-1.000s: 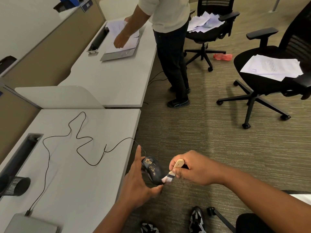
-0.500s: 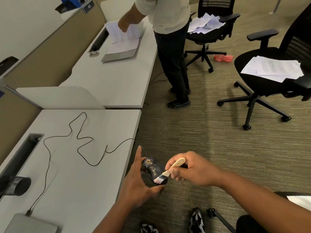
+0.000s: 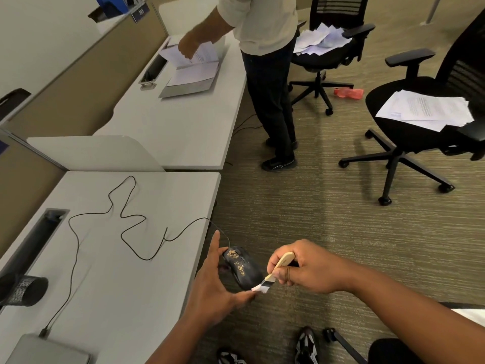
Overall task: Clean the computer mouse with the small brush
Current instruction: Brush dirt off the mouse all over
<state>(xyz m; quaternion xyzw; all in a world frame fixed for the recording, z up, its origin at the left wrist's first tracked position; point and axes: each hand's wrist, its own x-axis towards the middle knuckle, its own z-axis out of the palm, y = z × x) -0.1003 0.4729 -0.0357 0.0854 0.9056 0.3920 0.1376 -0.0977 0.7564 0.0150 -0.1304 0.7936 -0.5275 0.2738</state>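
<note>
Left hand (image 3: pixel 214 287) cradling black mouse (image 3: pixel 242 267) off the table (image 3: pixel 118 271) edge, steadying it; right hand (image 3: pixel 305 269) pinching small brush (image 3: pixel 275 271), bristles at its rear.

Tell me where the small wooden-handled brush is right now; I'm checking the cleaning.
In the head view, low and right of centre, the small wooden-handled brush is pinched in the right hand, its white bristles at the near end of the black computer mouse.
</note>
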